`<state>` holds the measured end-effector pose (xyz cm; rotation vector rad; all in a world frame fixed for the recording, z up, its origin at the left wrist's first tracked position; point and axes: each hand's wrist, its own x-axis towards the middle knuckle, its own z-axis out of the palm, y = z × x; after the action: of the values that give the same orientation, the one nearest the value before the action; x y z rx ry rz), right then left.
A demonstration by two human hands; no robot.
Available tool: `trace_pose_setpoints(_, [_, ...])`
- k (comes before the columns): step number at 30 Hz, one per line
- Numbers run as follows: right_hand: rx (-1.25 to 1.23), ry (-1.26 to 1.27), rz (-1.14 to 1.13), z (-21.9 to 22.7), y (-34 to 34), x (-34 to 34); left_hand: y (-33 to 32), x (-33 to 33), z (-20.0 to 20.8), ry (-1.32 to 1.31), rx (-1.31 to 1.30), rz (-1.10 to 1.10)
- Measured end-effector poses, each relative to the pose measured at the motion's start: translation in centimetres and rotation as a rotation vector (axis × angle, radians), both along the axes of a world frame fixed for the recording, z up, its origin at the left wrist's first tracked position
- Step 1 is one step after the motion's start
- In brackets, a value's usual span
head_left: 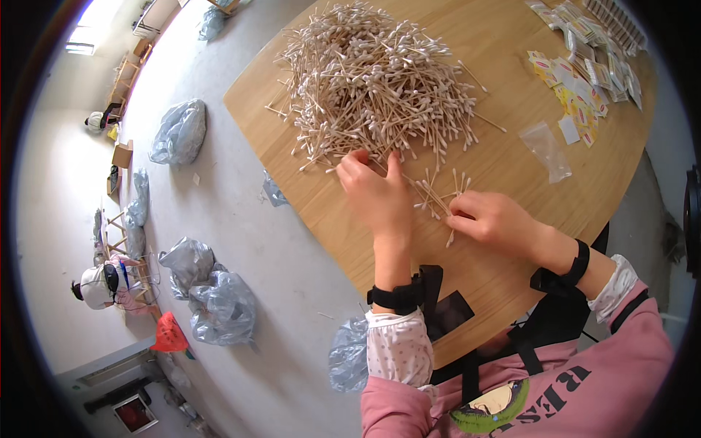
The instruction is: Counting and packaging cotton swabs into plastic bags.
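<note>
Cotton swabs (380, 80) heaped on wooden table (489, 281). Left hand (377, 197) at heap's near edge, thumb and fingers curved; cannot tell if gripping. Right hand (493, 221) pinches small swab bunch (436, 197), near heap.

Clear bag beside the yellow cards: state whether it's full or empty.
Apparently empty: the clear bag lies flat, and the tabletop shows through it.

The left hand (376, 201) is blurred; whether its fingers (351, 165) grip any of the heaped cotton swabs (380, 80) cannot be told. The right hand (500, 223) partly hides the loose swabs (432, 196). The upper edge crops the surface (504, 80).
</note>
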<state>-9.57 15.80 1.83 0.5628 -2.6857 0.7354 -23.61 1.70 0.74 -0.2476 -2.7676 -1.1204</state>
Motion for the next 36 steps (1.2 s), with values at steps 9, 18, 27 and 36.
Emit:
trace_pose_setpoints(9, [0.036, 0.040, 0.011, 0.3, 0.5, 1.1, -1.4, 7.9, -0.2, 0.017, 0.066, -0.250])
trace_pose_setpoints(18, [0.075, -0.051, -0.057, 0.8, 1.8, 0.8, -4.8, 8.8, 1.3, -0.022, 0.106, -0.564])
trace_pose_setpoints(27, [-0.005, -0.195, 0.077, 0.8, 1.0, -2.5, -4.4, 7.3, 1.8, 0.090, -0.227, -0.503])
trace_pose_setpoints(36, [0.131, -0.099, 0.085, 0.1, 3.0, -2.8, -4.2, 8.3, 0.7, 0.116, -0.156, -0.582])
